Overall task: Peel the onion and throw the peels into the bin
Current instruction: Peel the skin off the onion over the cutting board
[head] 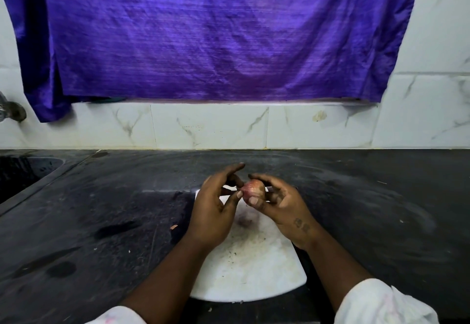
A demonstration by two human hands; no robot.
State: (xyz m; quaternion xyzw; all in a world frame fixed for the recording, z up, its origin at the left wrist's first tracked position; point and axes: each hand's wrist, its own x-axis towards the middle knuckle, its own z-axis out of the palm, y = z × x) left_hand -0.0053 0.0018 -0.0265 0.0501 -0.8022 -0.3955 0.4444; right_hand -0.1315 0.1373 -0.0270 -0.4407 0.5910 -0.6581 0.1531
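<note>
Currently the onion [251, 191] is held off the surface, above the far end of the white cutting board [254, 267], between both of your hands. Your right hand [282, 204] cradles it from 3 o'clock, thumb curled across the near face and fingers wrapped round the far side. Your left hand [216, 204] meets it from 9 o'clock. Its thumb and a bent finger pinch at the pointed end, and the index finger stands free above. The step in hand appears to be lifting the dry outer skin at that tip.

Make the right-hand grip firm without crushing the bulb. Catch only the papery layer with the left thumbnail, then draw it along the bulb toward the opposite end. Turn the onion with the right fingers between strips. Work above the board so that loose pieces land there and not on the black countertop [101, 209], where one small scrap [174, 226] lies at 8 o'clock of the onion. No bin is in view, so locate it before gathering the peels.
</note>
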